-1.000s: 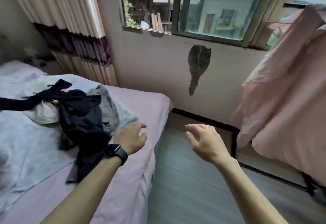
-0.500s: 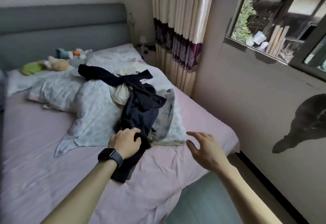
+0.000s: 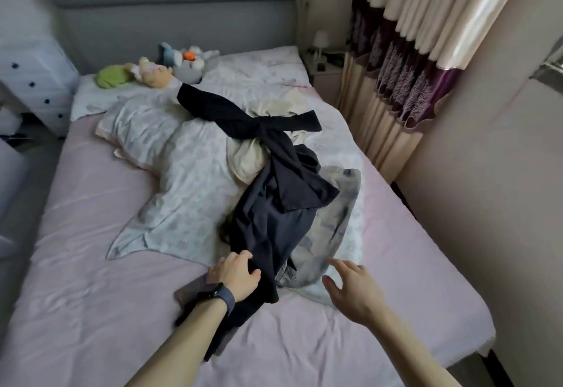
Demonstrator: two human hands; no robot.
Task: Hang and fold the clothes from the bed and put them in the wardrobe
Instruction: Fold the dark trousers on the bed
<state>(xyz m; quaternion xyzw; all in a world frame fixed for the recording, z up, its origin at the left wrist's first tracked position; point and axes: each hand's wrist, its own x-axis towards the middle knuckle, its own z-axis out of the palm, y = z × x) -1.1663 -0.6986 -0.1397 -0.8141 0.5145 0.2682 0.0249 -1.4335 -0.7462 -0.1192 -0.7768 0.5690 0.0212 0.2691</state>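
We are seeing the left hand (image 3: 236, 275) gripping the near edge of a dark garment (image 3: 274, 219), with the fingers curling over the fold and the thumb pressing on the cloth. A dark watch (image 3: 217, 293) is sitting on that wrist. The garment's tail is running back under the wrist and forearm, and the rest is piling up just beyond the knuckles. The right hand (image 3: 355, 287) is hanging to the right of the grip, holding nothing, with its fingers spread and loose. Its fingertips are reaching over the near edge of a grey garment (image 3: 332, 225), though we cannot tell if they are touching it. That grey garment is lying against the right side of the dark one. Further out from the grip, a cream garment (image 3: 246, 158) is bunching up, and a long black piece (image 3: 243, 115) is stretching across it. The whole heap is resting on a pale floral quilt (image 3: 182, 179) on the bed (image 3: 91, 264), whose pink sheet is showing left of the grip and below it. Far beyond the grip, soft toys (image 3: 152, 74) are lying by the grey headboard (image 3: 170, 15). A cream and purple curtain (image 3: 411, 60) is hanging off to the far right.
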